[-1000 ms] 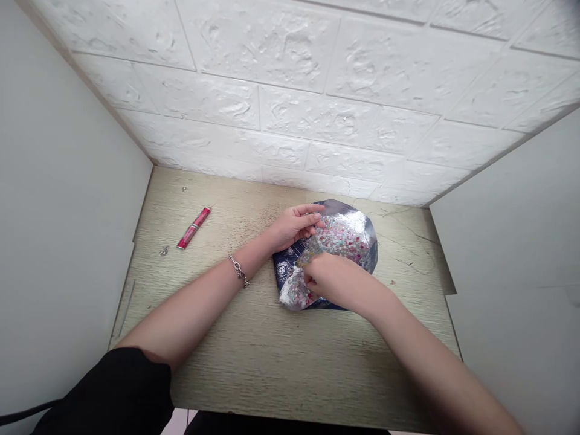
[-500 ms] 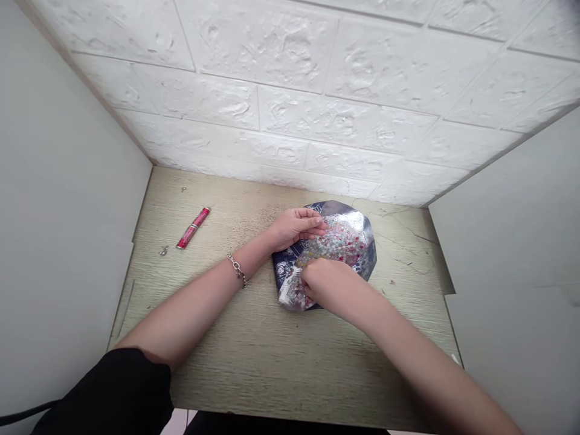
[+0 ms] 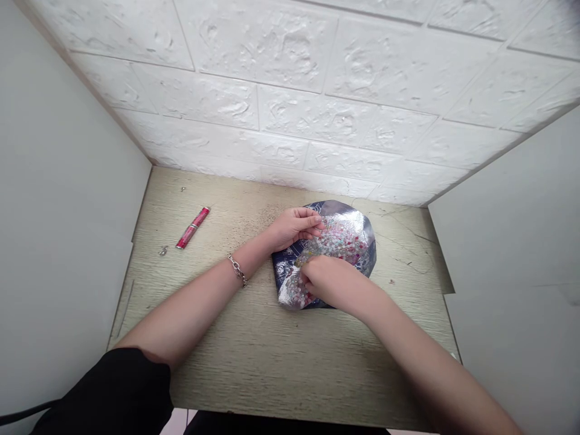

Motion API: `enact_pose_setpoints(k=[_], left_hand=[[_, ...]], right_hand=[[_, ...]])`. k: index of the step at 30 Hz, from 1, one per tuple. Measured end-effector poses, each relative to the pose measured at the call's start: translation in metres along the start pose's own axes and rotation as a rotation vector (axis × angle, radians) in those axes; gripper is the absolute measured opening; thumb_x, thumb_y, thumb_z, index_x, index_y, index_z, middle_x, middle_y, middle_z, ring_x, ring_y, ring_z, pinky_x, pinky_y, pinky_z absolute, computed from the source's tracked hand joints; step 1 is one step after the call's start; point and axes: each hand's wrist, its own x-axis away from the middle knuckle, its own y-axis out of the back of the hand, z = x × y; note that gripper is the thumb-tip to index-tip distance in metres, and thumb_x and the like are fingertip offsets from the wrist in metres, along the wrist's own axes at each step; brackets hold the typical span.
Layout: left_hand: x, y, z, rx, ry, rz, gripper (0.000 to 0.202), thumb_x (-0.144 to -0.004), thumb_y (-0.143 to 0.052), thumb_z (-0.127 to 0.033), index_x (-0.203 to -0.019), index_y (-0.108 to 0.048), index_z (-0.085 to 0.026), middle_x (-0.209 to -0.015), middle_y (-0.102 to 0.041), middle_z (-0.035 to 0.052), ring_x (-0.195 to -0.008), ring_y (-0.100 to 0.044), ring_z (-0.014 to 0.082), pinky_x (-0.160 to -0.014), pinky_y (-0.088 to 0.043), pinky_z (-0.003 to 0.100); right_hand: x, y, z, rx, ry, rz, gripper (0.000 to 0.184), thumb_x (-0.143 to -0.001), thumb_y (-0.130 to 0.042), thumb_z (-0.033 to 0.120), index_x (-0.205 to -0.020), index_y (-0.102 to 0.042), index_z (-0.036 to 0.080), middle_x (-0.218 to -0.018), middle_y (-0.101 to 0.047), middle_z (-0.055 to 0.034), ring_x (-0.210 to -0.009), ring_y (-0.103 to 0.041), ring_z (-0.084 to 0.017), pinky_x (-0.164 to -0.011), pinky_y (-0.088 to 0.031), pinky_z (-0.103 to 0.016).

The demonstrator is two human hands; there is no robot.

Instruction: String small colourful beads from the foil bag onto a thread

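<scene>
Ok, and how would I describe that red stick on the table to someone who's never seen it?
Find the pale tabletop below the white brick-patterned wall. Left of the left hand lies the slanted red stick. Its red colour and length set it apart from the small silvery bits nearby.

Foil packet (image 3: pixel 366 254): on the tabletop (image 3: pixel 254 350), taken as dial centre; 12 toward the wall (image 3: pixel 290 90).
Beads (image 3: pixel 338 235): on the packet.
Left hand (image 3: pixel 295 228): over packet's 10–11 edge.
Right hand (image 3: pixel 333 279): over packet's 6 side, among beads.
Bracelet (image 3: pixel 238 270): around left wrist, between 8 and 9.
Tube (image 3: pixel 193 227): between 9 and 10, well apart.
Metal bits (image 3: pixel 164 250): 9, just beyond tube.
Side panels: left (image 3: pixel 58 199) at 9, right (image 3: pixel 507 241) at 3.
</scene>
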Motion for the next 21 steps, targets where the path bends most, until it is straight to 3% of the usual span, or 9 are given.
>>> enact_pose_setpoints(k=[5,9,15,21], left_hand=[[0.0,0.001,0.001,0.005,-0.025,0.024,0.018,-0.066,-0.065,-0.024,-0.07,-0.054,-0.01,-0.064,-0.061,-0.0005,-0.049,-0.054,0.0022,-0.047,-0.042,0.013],[-0.001,0.003,0.003,0.025,-0.041,0.053,0.018,-0.067,-0.064,-0.024,-0.071,-0.054,-0.01,-0.059,-0.059,-0.0017,-0.048,-0.053,0.0027,-0.047,-0.041,0.014],[-0.002,0.003,0.003,0.058,-0.047,0.065,0.02,-0.065,-0.066,-0.024,-0.071,-0.054,-0.01,-0.061,-0.058,-0.0027,-0.047,-0.051,0.0004,-0.048,-0.039,0.013],[0.0,0.001,0.002,0.051,-0.038,0.052,0.02,-0.064,-0.066,-0.025,-0.069,-0.055,-0.01,-0.062,-0.059,-0.0019,-0.048,-0.05,0.0004,-0.048,-0.037,0.014]], right_hand=[[0.002,0.016,-0.019,-0.304,0.078,-0.05,0.013,-0.072,-0.043,0.013,-0.07,-0.056,0.015,-0.072,-0.058,-0.0024,-0.064,-0.049,-0.01,-0.056,-0.033,-0.022],[-0.002,0.024,-0.048,-0.665,0.07,-0.194,0.01,-0.077,-0.043,0.02,-0.077,-0.052,0.016,-0.07,-0.052,0.0014,-0.061,-0.044,-0.008,-0.059,-0.033,-0.022],[-0.025,0.0,-0.076,-1.243,0.006,-0.532,0.02,-0.077,-0.046,0.036,-0.079,-0.044,0.016,-0.06,-0.043,0.0053,-0.05,-0.037,-0.006,-0.05,-0.03,-0.02],[-0.042,-0.017,-0.071,-1.577,-0.034,-0.704,0.027,-0.067,-0.059,0.04,-0.077,-0.048,0.017,-0.064,-0.046,0.0048,-0.052,-0.04,-0.005,-0.052,-0.034,-0.02]])
